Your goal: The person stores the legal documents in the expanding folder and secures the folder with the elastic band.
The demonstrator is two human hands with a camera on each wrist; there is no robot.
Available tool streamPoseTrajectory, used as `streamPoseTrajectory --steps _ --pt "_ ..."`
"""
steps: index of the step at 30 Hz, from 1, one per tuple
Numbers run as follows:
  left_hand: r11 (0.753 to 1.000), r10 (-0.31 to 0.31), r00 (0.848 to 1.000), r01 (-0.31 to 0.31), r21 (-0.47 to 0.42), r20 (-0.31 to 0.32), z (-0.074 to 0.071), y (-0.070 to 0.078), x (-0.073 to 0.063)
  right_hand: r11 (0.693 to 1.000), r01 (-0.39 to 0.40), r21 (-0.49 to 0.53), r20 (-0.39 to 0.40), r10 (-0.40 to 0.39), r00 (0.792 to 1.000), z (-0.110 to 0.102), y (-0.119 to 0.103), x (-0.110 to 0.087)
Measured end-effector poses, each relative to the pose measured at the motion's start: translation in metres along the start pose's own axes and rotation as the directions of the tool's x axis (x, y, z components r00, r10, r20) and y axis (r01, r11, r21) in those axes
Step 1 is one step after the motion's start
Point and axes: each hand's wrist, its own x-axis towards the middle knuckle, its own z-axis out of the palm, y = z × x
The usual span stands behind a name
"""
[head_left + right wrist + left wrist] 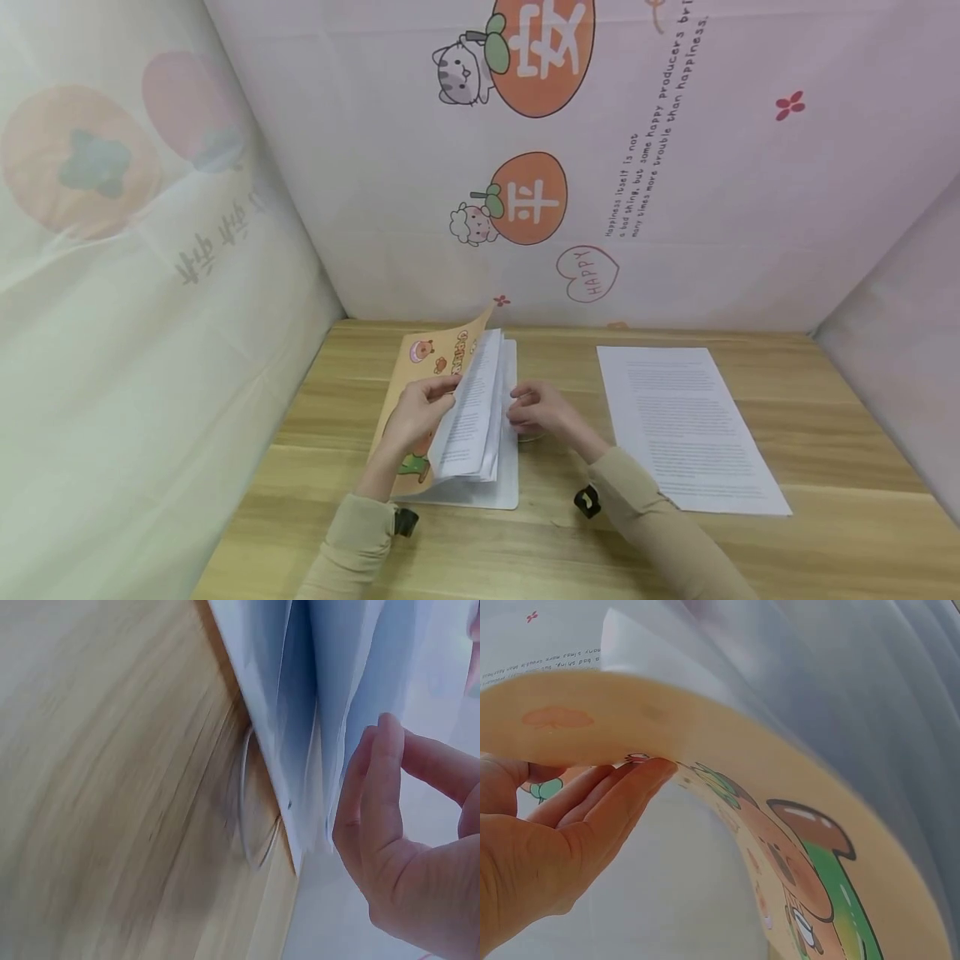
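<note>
A folder [438, 343] with an orange cartoon cover lies part-open on the wooden table, its cover bent upward. White printed sheets [480, 400] fan out inside it. My left hand [416, 408] is at the outer side of the cover; in the left wrist view its straight fingers [622, 787] touch the curved cover [705, 720]. My right hand [540, 408] is at the folder's right edge. In the right wrist view its fingertips [386, 731] come together beside the upright pages [341, 675], with no sheet visibly pinched between them.
A printed paper [690, 417] lies flat on the right of the table [555, 542]. A thin cord loop [244, 802] sticks out from the folder's edge. White patterned cloth walls [420, 250] stand behind and to both sides. Black bands sit at both wrists.
</note>
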Motion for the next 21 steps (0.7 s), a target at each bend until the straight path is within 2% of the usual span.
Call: streamPoseTrajectory --steps 8,18,21 --pt "0.999 -0.014 1.0 0.014 0.033 -0.003 0.001 0.0 -0.001 0.999 0.043 -0.024 0.002 -0.043 0.999 -0.024 0.012 -0.008" --pt "1.0 0.009 1.0 -0.009 0.015 0.011 0.003 -0.002 -0.001 0.997 0.026 -0.076 -0.052 -0.03 0.998 -0.051 0.026 -0.02" --pt "1.0 0.005 1.0 -0.005 0.015 0.016 0.003 -0.001 -0.001 0.991 0.038 -0.126 -0.068 -0.047 0.997 -0.062 0.031 -0.024"
